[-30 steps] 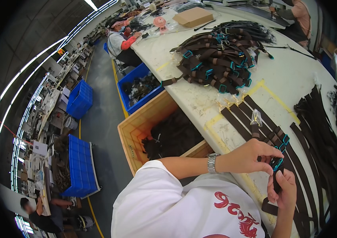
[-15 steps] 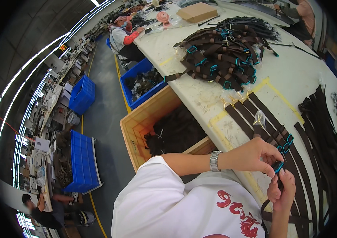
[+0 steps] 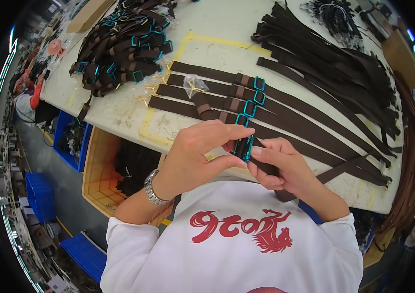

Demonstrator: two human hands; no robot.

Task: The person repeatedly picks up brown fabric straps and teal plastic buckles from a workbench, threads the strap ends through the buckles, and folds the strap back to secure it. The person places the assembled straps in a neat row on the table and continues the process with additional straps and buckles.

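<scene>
A teal buckle (image 3: 244, 148) and brown strap (image 3: 267, 169) were gripped.
The left hand (image 3: 192, 150) pinched the buckle at its three o'clock; the right hand's (image 3: 285, 163) fingers clamped the strap; laid-out straps (image 3: 285, 116) lay at twelve.

Large red brush-style numerals (image 3: 236, 225) stand across the chest of the person's white shirt (image 3: 183, 263), upside down from the wearer's side, with a red maned animal figure (image 3: 273, 240) joined to them at the right end; on the near left, any print on a white sheet (image 3: 57, 283) is too small to read
</scene>
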